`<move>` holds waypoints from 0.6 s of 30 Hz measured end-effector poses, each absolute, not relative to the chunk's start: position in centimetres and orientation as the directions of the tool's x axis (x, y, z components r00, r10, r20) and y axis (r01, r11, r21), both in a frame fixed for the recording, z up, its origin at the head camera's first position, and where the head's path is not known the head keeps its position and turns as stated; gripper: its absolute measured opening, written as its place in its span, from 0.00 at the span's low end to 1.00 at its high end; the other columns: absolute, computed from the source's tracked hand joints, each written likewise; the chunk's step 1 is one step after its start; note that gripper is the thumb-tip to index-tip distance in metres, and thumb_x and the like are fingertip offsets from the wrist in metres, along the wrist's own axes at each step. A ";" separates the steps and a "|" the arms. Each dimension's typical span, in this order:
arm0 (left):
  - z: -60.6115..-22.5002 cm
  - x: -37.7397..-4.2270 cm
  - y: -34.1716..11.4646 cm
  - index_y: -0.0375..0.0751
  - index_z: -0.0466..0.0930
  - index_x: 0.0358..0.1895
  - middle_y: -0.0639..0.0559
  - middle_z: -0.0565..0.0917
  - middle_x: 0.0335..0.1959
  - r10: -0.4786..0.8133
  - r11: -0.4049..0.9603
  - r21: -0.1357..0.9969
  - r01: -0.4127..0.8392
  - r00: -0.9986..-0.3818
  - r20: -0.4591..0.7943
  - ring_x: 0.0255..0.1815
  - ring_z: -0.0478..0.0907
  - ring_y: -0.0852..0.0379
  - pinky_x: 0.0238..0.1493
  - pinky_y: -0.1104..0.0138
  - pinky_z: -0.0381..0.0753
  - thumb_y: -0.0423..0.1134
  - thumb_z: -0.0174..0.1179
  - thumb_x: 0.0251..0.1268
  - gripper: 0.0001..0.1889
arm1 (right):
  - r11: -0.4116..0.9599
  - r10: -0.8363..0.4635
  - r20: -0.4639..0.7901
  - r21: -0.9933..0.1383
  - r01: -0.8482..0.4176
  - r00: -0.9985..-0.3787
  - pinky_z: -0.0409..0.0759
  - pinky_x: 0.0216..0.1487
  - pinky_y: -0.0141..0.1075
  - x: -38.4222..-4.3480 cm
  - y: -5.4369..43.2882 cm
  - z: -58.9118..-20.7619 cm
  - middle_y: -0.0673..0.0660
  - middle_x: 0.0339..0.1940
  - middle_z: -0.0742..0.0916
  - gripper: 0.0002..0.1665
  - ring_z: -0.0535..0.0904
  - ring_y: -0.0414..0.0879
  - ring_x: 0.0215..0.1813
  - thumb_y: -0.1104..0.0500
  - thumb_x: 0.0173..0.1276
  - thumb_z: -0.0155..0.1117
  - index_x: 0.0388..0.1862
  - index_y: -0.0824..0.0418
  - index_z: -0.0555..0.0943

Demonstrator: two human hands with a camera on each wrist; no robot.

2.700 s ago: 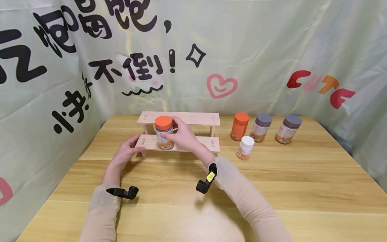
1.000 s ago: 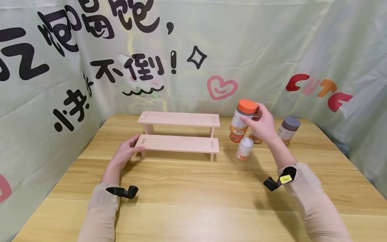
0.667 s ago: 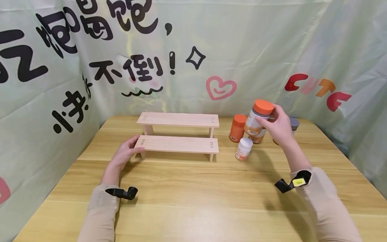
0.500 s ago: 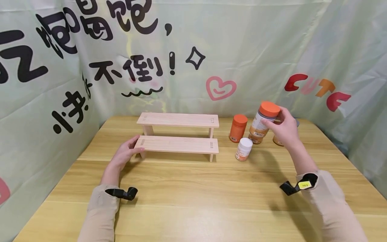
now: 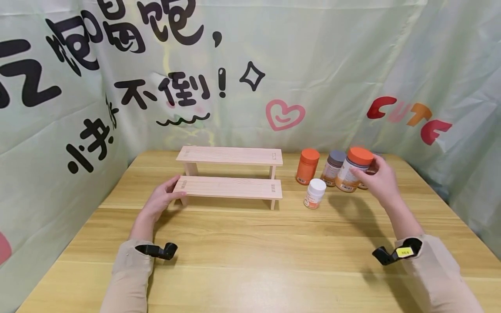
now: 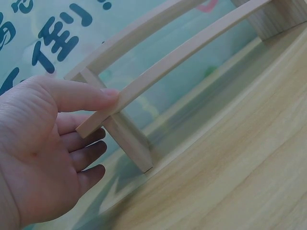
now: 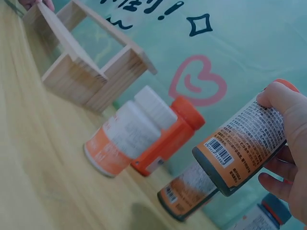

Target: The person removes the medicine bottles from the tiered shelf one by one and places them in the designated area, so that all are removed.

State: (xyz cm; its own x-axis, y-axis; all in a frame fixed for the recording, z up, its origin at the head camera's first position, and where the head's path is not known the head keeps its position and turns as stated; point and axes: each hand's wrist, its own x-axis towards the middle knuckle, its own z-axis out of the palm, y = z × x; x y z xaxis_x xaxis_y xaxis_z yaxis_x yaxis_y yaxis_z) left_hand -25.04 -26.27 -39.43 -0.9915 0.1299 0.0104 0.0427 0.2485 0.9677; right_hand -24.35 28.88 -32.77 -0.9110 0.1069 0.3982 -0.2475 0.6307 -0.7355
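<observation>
My right hand [image 5: 379, 180] grips a supplement bottle [image 5: 347, 177] with an orange cap and a white-and-orange label, thumb on the near side. In the right wrist view the bottle's base looks raised off the table. Just left of it stands a grey-capped bottle [image 5: 332, 170]; another grey-capped bottle [image 7: 259, 218] is mostly hidden behind my right hand in the head view. My left hand [image 5: 161, 198] pinches the left end of a two-tier wooden rack [image 5: 231, 187], with the thumb on the lower board and the fingers partly beneath and behind it.
Between the rack and the held bottle stand an orange bottle [image 5: 307, 167] and, nearer, a small white-capped bottle [image 5: 315, 194]. The wooden table [image 5: 250, 256] extends toward me. A printed cloth [image 5: 332, 78] hangs along the back and sides.
The orange-capped bottle was lifted from the rack's lower board and carried right, past the orange bottle and the nearer grey-capped one, then lowered. My left hand stays at the rack.
</observation>
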 end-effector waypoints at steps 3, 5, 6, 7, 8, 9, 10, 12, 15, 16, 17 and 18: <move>-39.4 -25.0 -26.2 0.29 0.44 0.71 0.35 0.46 0.72 0.126 0.251 0.967 0.042 -0.992 0.010 0.72 0.43 0.42 0.70 0.53 0.43 0.32 0.60 0.60 0.41 | 0.643 0.091 0.403 -0.722 -0.255 -0.911 0.68 0.35 0.15 -24.1 29.1 -33.4 0.67 0.46 0.77 0.33 0.68 0.24 0.36 0.57 0.63 0.63 0.60 0.74 0.66; -39.3 -25.0 -26.2 0.29 0.44 0.71 0.35 0.46 0.72 0.126 0.249 0.968 0.042 -0.992 0.011 0.72 0.44 0.43 0.70 0.53 0.43 0.32 0.60 0.60 0.41 | 0.643 0.080 0.395 -0.722 -0.255 -0.915 0.68 0.36 0.15 -23.9 29.2 -33.8 0.70 0.47 0.77 0.33 0.68 0.23 0.36 0.58 0.63 0.63 0.60 0.75 0.66; -39.3 -24.9 -26.2 0.29 0.44 0.71 0.35 0.46 0.72 0.127 0.250 0.967 0.042 -0.992 0.010 0.72 0.44 0.43 0.70 0.53 0.43 0.32 0.60 0.60 0.41 | 0.645 0.076 0.388 -0.722 -0.251 -0.919 0.68 0.36 0.15 -23.8 29.2 -34.0 0.71 0.47 0.77 0.33 0.68 0.24 0.37 0.58 0.62 0.63 0.60 0.75 0.65; -39.3 -24.9 -26.2 0.29 0.44 0.71 0.35 0.46 0.72 0.126 0.248 0.968 0.041 -0.992 0.010 0.72 0.44 0.43 0.70 0.53 0.43 0.32 0.60 0.60 0.41 | 0.650 0.072 0.379 -0.720 -0.245 -0.923 0.68 0.36 0.15 -23.8 29.2 -34.2 0.71 0.48 0.77 0.34 0.68 0.24 0.37 0.57 0.62 0.63 0.61 0.75 0.65; -39.3 -24.9 -26.2 0.29 0.44 0.71 0.35 0.46 0.73 0.127 0.247 0.968 0.041 -0.992 0.009 0.72 0.44 0.43 0.70 0.53 0.43 0.32 0.59 0.61 0.41 | 0.658 0.069 0.369 -0.715 -0.236 -0.927 0.68 0.36 0.16 -23.7 29.2 -34.4 0.71 0.48 0.77 0.34 0.68 0.26 0.38 0.56 0.62 0.63 0.61 0.74 0.64; -39.3 -24.9 -26.2 0.29 0.44 0.72 0.35 0.46 0.73 0.127 0.247 0.968 0.041 -0.992 0.009 0.72 0.44 0.43 0.70 0.53 0.43 0.32 0.60 0.61 0.41 | 0.665 0.065 0.358 -0.711 -0.227 -0.931 0.68 0.36 0.17 -23.7 29.3 -34.6 0.72 0.48 0.77 0.35 0.70 0.30 0.39 0.56 0.62 0.64 0.61 0.74 0.64; -39.3 -24.9 -26.2 0.29 0.43 0.72 0.35 0.46 0.73 0.131 0.246 0.968 0.042 -0.991 0.009 0.72 0.43 0.43 0.70 0.53 0.43 0.32 0.59 0.61 0.41 | 0.675 0.061 0.349 -0.705 -0.219 -0.935 0.68 0.36 0.18 -23.6 29.3 -34.8 0.72 0.49 0.77 0.36 0.72 0.35 0.41 0.55 0.62 0.64 0.62 0.74 0.64; -39.3 -24.9 -26.2 0.30 0.43 0.72 0.35 0.45 0.73 0.133 0.245 0.969 0.041 -0.991 0.008 0.72 0.43 0.42 0.70 0.53 0.43 0.32 0.59 0.61 0.41 | 0.689 0.050 0.333 -0.694 -0.208 -0.942 0.68 0.35 0.19 -23.5 29.3 -35.3 0.73 0.49 0.77 0.37 0.74 0.45 0.44 0.54 0.63 0.63 0.62 0.74 0.63; -39.3 -24.9 -26.2 0.30 0.43 0.72 0.35 0.45 0.73 0.132 0.242 0.970 0.037 -0.991 0.005 0.72 0.43 0.43 0.70 0.53 0.43 0.32 0.59 0.61 0.41 | 0.697 0.030 0.318 -0.687 -0.208 -0.948 0.68 0.35 0.20 -23.3 29.3 -35.8 0.74 0.49 0.76 0.39 0.74 0.60 0.47 0.54 0.62 0.64 0.63 0.75 0.61; -39.3 -24.9 -26.2 0.30 0.43 0.72 0.35 0.45 0.73 0.131 0.241 0.970 0.036 -0.991 0.004 0.72 0.42 0.43 0.70 0.53 0.42 0.32 0.59 0.61 0.41 | 0.698 0.025 0.315 -0.685 -0.209 -0.949 0.68 0.35 0.21 -23.3 29.3 -36.0 0.75 0.49 0.76 0.39 0.74 0.62 0.48 0.55 0.62 0.64 0.63 0.75 0.61; -39.3 -24.9 -26.2 0.30 0.43 0.72 0.35 0.45 0.73 0.130 0.241 0.970 0.034 -0.992 0.003 0.72 0.42 0.43 0.70 0.53 0.42 0.32 0.59 0.61 0.41 | 0.700 0.021 0.314 -0.683 -0.211 -0.949 0.69 0.36 0.21 -23.3 29.3 -36.1 0.75 0.49 0.76 0.39 0.74 0.63 0.48 0.55 0.62 0.64 0.63 0.76 0.60; -39.3 -24.9 -26.2 0.29 0.43 0.72 0.35 0.45 0.73 0.132 0.242 0.970 0.036 -0.991 0.004 0.72 0.42 0.43 0.70 0.53 0.42 0.32 0.59 0.61 0.41 | 0.701 0.015 0.309 -0.681 -0.211 -0.951 0.69 0.37 0.23 -23.2 29.3 -36.2 0.75 0.49 0.76 0.40 0.74 0.64 0.48 0.55 0.62 0.64 0.64 0.76 0.60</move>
